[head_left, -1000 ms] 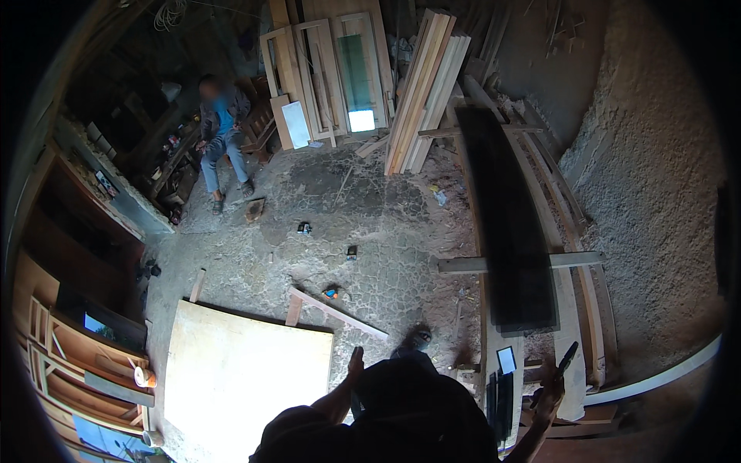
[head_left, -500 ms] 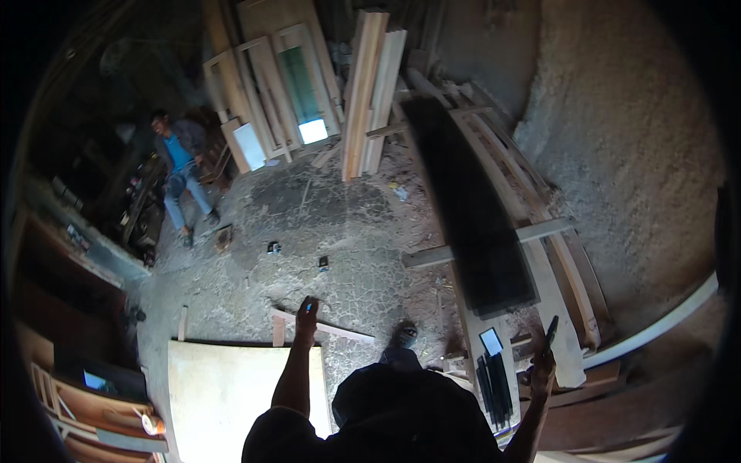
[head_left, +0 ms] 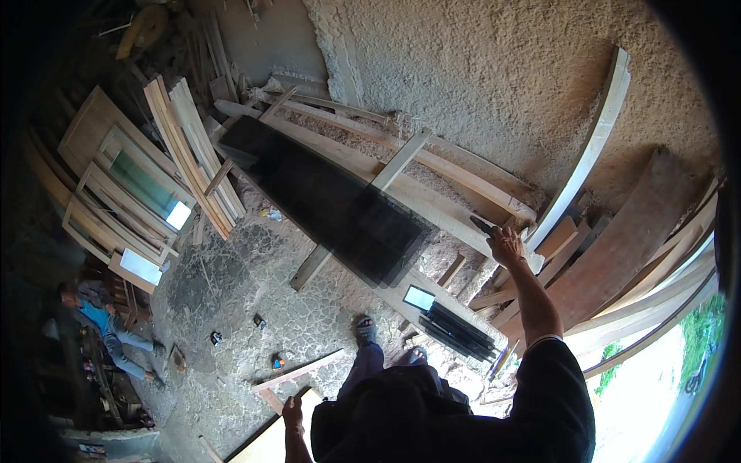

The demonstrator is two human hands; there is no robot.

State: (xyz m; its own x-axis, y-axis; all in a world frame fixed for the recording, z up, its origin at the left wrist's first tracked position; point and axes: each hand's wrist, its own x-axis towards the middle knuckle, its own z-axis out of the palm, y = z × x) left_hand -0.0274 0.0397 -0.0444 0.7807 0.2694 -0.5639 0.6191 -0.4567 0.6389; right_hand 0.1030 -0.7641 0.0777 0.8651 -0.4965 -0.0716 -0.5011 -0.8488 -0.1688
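Note:
My right hand (head_left: 507, 248) reaches out over the right end of the planks, closed round a narrow dark object (head_left: 483, 225) whose kind I cannot make out. My left hand (head_left: 293, 417) is low beside the pale board (head_left: 307, 405), its fingers a little apart with nothing seen in them. A small orange and blue object (head_left: 277, 361) is beyond that hand, over the floor. A long stack of dark, see-through panels (head_left: 332, 197) lies across wooden supports in front of me. Nearer lie several narrow black strips (head_left: 459, 332) and a small bright, reflecting pane (head_left: 419, 299).
Door frames (head_left: 131, 185) and tall boards (head_left: 189, 154) lean at the far left. A person (head_left: 108, 324) sits at the left edge. Two small dark items (head_left: 216, 338) lie on the cracked floor. Planks (head_left: 625, 239) and a pale curved-looking beam (head_left: 583, 170) stand along the rough wall.
My view has swung right. The small blue-tinted thing in my left hand is gone from it, and an orange and blue object now shows beyond. My right hand, with the dark object, has reached farther forward.

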